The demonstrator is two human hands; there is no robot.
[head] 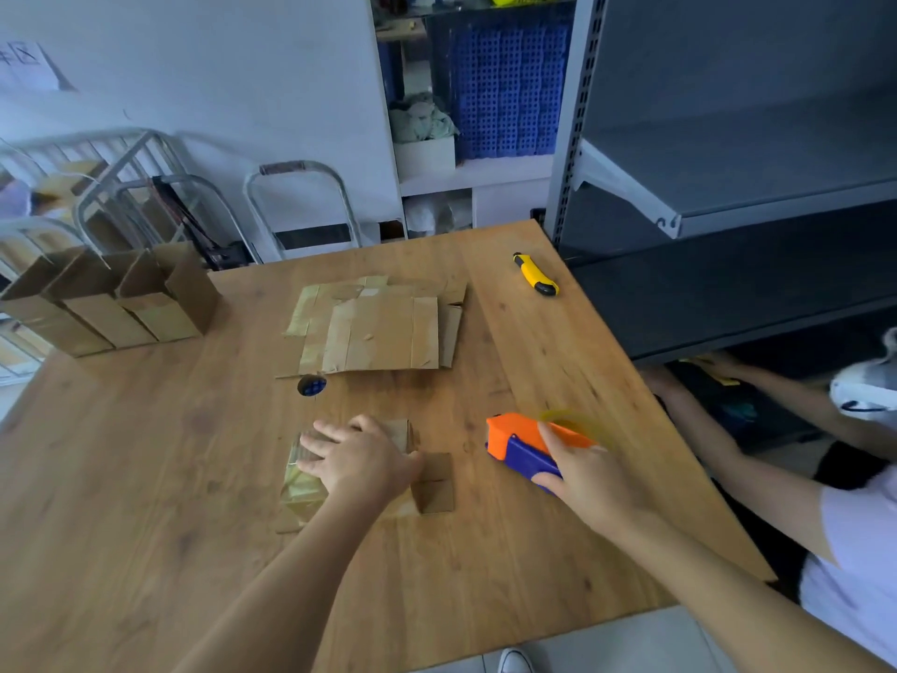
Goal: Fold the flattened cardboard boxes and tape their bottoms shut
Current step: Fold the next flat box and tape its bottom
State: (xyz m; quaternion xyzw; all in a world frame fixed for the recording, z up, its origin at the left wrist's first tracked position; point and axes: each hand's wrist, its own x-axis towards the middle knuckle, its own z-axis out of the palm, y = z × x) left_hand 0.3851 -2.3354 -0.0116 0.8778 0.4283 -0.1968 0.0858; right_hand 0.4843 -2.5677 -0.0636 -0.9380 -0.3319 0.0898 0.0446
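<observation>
A small cardboard box (432,483) lies on its side on the wooden table (145,478), its taped end toward the left. My left hand (361,456) lies flat on top of it with fingers spread. To the right, my right hand (587,471) grips an orange and blue tape dispenser (519,444) with a roll of clear tape, resting on the table a short gap from the box. A stack of flattened cardboard boxes (378,327) lies at the middle of the table. Three folded boxes (111,303) stand at the far left.
A yellow utility knife (535,274) lies near the table's far right edge. A small dark round hole (311,385) is in the table in front of the flat stack. Another person's arms (757,459) reach under the grey shelving (728,196) at the right. Metal trolleys stand behind the table.
</observation>
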